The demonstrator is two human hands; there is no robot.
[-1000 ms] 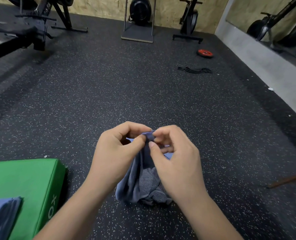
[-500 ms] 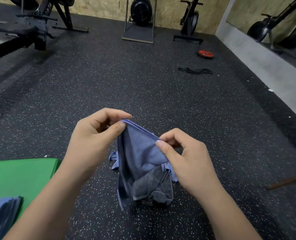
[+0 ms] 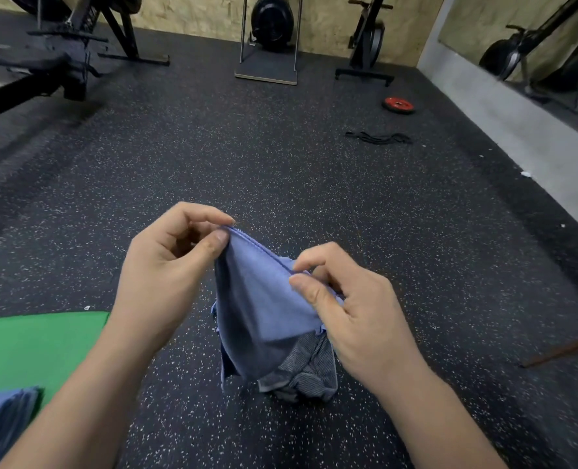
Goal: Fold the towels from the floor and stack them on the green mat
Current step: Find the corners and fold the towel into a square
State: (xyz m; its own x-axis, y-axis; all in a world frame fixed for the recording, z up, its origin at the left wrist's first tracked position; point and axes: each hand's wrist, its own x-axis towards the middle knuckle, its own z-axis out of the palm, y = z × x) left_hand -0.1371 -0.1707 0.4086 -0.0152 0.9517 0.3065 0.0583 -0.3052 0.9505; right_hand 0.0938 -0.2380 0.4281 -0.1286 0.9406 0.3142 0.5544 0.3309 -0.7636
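Observation:
A blue-grey towel (image 3: 264, 313) hangs crumpled in front of me, its lower end bunched on the speckled floor. My left hand (image 3: 165, 265) pinches the towel's hemmed top edge between thumb and forefinger. My right hand (image 3: 352, 306) pinches the same edge a little lower and to the right. A short stretch of hem runs taut between the two pinches. The green mat (image 3: 37, 350) lies at the lower left, partly behind my left forearm. On it sits a folded blue towel (image 3: 0, 414), cut off by the frame's edge.
Black rubber floor (image 3: 247, 164) stretches ahead. Exercise machines (image 3: 64, 52) stand at the far left and along the back wall. A red weight plate (image 3: 399, 104) and a black band (image 3: 379, 137) lie far right. A brown stick (image 3: 565, 350) pokes in at right, near a mirrored wall.
My hands have drawn apart along the towel's edge from being pressed together. The left hand rose and moved left, and the towel has opened out between them.

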